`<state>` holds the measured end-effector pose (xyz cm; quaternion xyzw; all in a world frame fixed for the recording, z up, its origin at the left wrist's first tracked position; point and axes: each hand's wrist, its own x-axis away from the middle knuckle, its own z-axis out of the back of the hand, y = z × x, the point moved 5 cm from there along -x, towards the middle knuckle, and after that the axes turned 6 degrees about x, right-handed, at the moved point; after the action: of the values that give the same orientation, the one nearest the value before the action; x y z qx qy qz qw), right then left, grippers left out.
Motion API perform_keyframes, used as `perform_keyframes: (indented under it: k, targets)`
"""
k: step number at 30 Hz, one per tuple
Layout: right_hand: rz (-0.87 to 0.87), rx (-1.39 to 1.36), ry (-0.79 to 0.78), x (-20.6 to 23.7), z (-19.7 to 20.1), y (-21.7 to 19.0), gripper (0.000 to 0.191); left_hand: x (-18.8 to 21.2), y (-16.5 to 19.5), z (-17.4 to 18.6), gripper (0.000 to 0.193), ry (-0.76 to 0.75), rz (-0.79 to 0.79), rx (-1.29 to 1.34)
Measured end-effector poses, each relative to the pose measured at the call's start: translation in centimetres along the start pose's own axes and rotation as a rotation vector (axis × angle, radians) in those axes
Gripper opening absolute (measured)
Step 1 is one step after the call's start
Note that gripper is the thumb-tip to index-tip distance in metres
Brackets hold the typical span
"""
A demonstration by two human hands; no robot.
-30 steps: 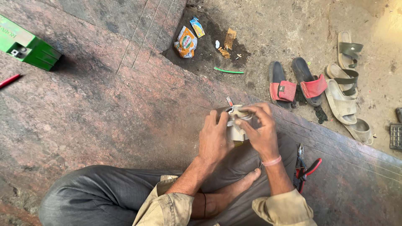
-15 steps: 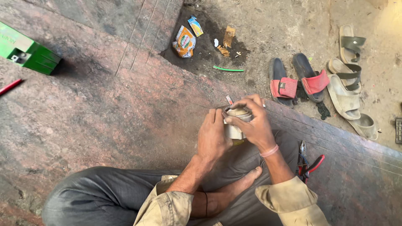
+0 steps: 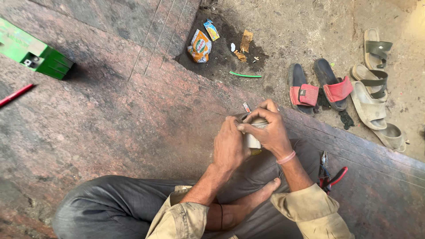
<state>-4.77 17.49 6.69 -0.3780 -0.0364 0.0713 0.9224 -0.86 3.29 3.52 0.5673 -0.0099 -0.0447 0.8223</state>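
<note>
I sit cross-legged on a reddish stone floor. My left hand (image 3: 230,146) and my right hand (image 3: 268,130) are wrapped together around a small pale metal part (image 3: 253,140) held over my lap. Most of the part is hidden by my fingers; a thin red-tipped piece (image 3: 246,106) sticks up behind them. A pink band circles my right wrist. Red-handled pliers (image 3: 328,176) lie on the floor just right of my right forearm.
A green box (image 3: 33,54) and a red pen (image 3: 17,95) lie at the far left. Wrappers (image 3: 200,45) and a green stick (image 3: 245,75) sit in a dirt patch ahead. Red-strapped sandals (image 3: 318,86) and beige sandals (image 3: 374,88) lie on the right.
Both hands stayed closed around the part, with fingers shifting slightly on it. The view has tilted a little; nothing on the floor has moved.
</note>
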Motion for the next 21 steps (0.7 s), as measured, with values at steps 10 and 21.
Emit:
perform_keyframes:
  k: [10,21]
  targets:
    - [0.106,-0.039,-0.167,1.3,2.8,-1.2,0.033,0.0,0.5,0.7,0.052,-0.008,0.031,0.025]
    - [0.093,-0.006,0.027,2.1,1.5,-1.8,0.03,0.1,0.5,0.4,0.052,-0.003,-0.005,-0.043]
